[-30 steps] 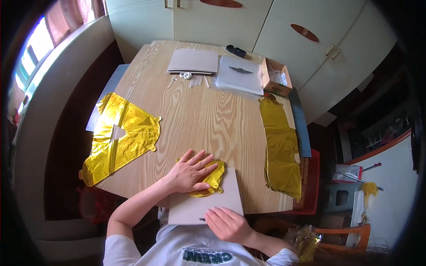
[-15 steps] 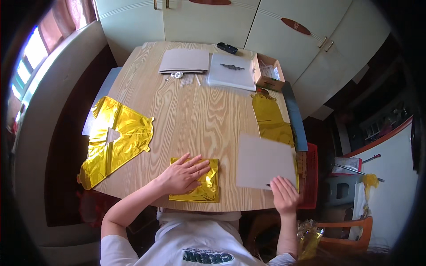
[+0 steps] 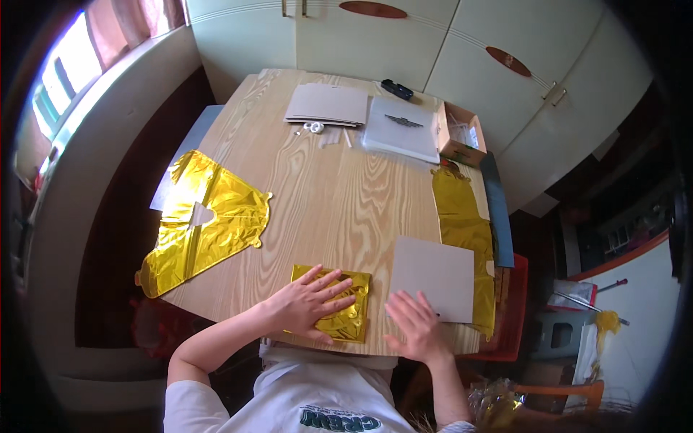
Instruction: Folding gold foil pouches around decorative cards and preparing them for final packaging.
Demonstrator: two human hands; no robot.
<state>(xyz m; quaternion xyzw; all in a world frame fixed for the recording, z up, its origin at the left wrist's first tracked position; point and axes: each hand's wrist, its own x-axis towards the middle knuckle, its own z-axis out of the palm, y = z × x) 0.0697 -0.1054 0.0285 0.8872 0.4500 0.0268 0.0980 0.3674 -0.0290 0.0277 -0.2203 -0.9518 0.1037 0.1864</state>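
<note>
My left hand lies flat with its fingers spread on a folded gold foil balloon, a shiny square at the table's near edge. My right hand is open, fingers stretched out, just right of that foil. Its fingertips are by the lower left corner of a grey cardboard sheet, and I cannot tell whether they touch it. Under and beside the sheet lies a long gold foil balloon along the right edge. Another gold foil balloon is spread flat at the left.
At the back are stacked grey cardboard sheets, small white rings, a stack of clear plastic bags, a black object and an open cardboard box. A red basket stands beyond the right edge.
My right hand has moved left, from the cardboard's lower right to its lower left corner. The cardboard sits a little further left. My left hand stays on the folded foil, fingers more spread.
</note>
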